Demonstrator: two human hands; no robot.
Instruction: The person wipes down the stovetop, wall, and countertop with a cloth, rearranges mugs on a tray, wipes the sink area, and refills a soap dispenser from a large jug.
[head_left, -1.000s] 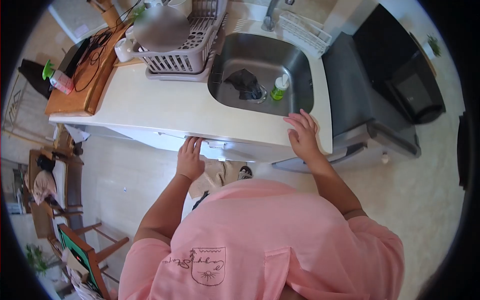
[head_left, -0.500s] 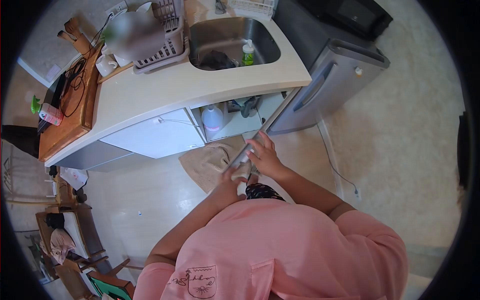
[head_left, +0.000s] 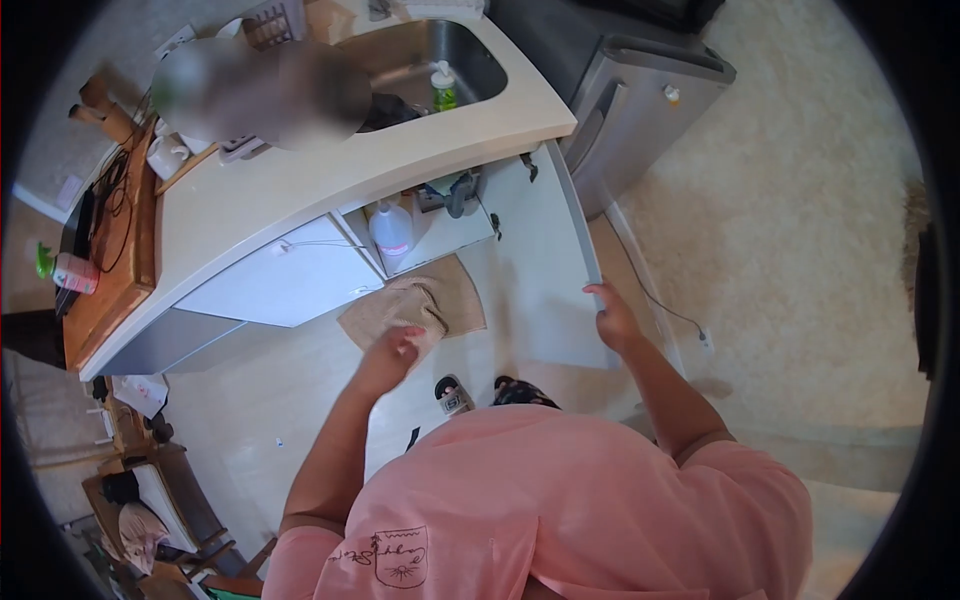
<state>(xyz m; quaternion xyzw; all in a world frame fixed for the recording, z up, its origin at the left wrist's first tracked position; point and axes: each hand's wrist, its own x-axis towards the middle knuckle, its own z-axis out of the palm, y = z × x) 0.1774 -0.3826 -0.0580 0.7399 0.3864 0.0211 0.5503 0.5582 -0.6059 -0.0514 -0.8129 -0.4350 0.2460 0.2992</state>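
Observation:
A white cabinet door (head_left: 545,260) under the counter stands swung wide on its hinges. My right hand (head_left: 615,318) is closed around the door's outer edge. Above the beige mat (head_left: 460,300) hovers my left hand (head_left: 388,362), with its fingers loosely bent, a little apart and nothing seen in them. Inside the cabinet (head_left: 425,238), a translucent jug with a pink label (head_left: 391,230) stands at the left, near the grey drain pipe (head_left: 461,195).
The counter (head_left: 330,165) holds a steel sink (head_left: 480,50) with a green soap bottle (head_left: 443,88). Right of the door stands a grey refrigerator (head_left: 640,110), with a cable (head_left: 650,290) on the floor. A spray bottle (head_left: 75,272) sits on the wooden board at left.
The cabinet door has swung from edge-on to showing its inner face. My right hand has moved right along with it; my left hand has left the door and moved left.

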